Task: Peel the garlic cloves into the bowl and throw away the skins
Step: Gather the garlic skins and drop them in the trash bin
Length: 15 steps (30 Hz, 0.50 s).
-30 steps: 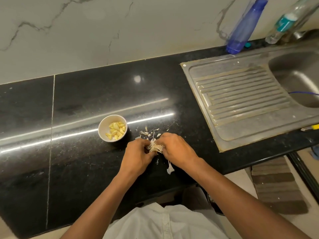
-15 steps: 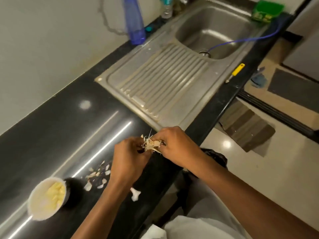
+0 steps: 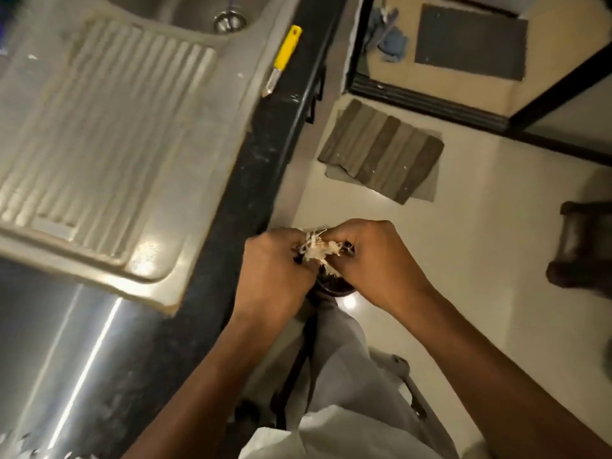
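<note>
I hold a bunch of dry garlic skins point(image 3: 318, 248) between both hands, out past the front edge of the black countertop point(image 3: 231, 207). My left hand point(image 3: 275, 276) is curled, its fingers closed on the left side of the bunch, and it sits right at the counter's edge. My right hand point(image 3: 374, 260) is curled too, its fingertips pinching the right side, and it hangs over the pale floor point(image 3: 496, 260). The skins stick out between my knuckles as pale, papery shreds; whether a clove is inside the bunch I cannot tell.

Just below my hands a dark round object point(image 3: 334, 288) shows, mostly hidden by them. My grey trouser leg point(image 3: 347, 359) runs down beneath it.

On the counter to my left lies the steel sink's ribbed drainboard point(image 3: 99, 127), with the drain point(image 3: 228, 21) at the top of the view. A yellow-handled tool point(image 3: 283, 58) lies on the sink's rim near the counter edge, well apart from my hands. A few pale scraps point(image 3: 20, 448) lie on the counter at the lower left corner. A striped brown mat point(image 3: 381, 154) lies on the floor beyond my hands.
</note>
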Tool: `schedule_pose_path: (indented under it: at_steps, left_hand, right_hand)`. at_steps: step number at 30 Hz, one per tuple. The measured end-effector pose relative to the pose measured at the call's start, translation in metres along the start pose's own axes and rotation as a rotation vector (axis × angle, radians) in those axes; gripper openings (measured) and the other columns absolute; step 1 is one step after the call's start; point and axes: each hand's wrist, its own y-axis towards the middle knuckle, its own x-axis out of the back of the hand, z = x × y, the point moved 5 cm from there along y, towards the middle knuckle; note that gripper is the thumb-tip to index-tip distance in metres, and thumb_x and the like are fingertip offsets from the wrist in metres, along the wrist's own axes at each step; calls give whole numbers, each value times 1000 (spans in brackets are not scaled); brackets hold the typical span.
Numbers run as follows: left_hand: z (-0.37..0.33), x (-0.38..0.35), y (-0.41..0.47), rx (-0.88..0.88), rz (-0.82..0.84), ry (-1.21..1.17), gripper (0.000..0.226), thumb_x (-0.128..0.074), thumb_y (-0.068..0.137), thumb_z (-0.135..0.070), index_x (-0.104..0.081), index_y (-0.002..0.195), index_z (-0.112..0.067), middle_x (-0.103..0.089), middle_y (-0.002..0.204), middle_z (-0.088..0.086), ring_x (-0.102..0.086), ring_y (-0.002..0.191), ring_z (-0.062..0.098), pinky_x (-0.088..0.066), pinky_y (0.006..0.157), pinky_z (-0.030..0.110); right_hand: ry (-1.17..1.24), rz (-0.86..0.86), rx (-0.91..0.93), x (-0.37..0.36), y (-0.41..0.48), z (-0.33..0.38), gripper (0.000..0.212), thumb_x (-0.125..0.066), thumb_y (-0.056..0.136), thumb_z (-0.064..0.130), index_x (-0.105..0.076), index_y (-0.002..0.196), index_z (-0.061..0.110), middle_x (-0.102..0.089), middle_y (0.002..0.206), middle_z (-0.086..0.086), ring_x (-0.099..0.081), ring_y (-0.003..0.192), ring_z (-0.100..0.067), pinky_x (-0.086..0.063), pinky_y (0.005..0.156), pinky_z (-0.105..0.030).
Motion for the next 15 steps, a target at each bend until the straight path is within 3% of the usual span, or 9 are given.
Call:
schedule_pose_path:
  at_steps: [2,4,7,10,13,15]
  left_hand:
    - [-3,-38,12,28,60,-39,11,-76,80,-5,-77,78,-15,-67,63,-7,-60,58,2,-38,57,5]
    - [6,-78,25,84,123,-60,15,-74,80,-3,-76,76,-18,-67,64,-4,-62,59,8,-42,63,10]
    - [33,-139,48,157,207,-50,20,-71,81,0,-76,78,-19,-70,68,-2,-64,61,14,-44,59,21]
    - [66,-192,70,223,249,-68,18,-71,88,2,-80,89,-14,-74,77,-2,-69,69,10,-46,57,14]
    - [109,-246,91,297,227,-47,12,-75,91,-9,-81,97,-17,-76,86,-5,-70,78,11,-41,56,10]
    - [145,-283,104,368,227,-36,9,-75,91,-12,-80,97,-17,-73,86,-5,-68,80,11,-38,55,9]
  right_hand:
    - [30,-26,-36,2,-1,-38,34,-81,83,3,-85,107,26,-81,102,4,-67,89,-3,-51,80,-11]
    - [41,-38,-82,-3,1,-76,32,-80,84,2,-85,105,25,-81,102,6,-68,90,-2,-44,76,-2]
    - [98,-27,-207,-28,9,-140,29,-77,86,2,-86,103,25,-80,93,7,-65,77,7,-41,68,-4]
    - [140,-19,-269,-63,22,-194,23,-78,88,2,-86,99,20,-76,83,10,-61,72,13,-41,65,-6]
    - [134,12,-345,-106,40,-256,12,-74,93,3,-83,98,9,-71,85,7,-58,66,10,-39,64,-4]
    - [152,90,-421,-145,52,-302,15,-71,98,10,-79,109,4,-72,96,0,-65,80,-3,-37,66,0]
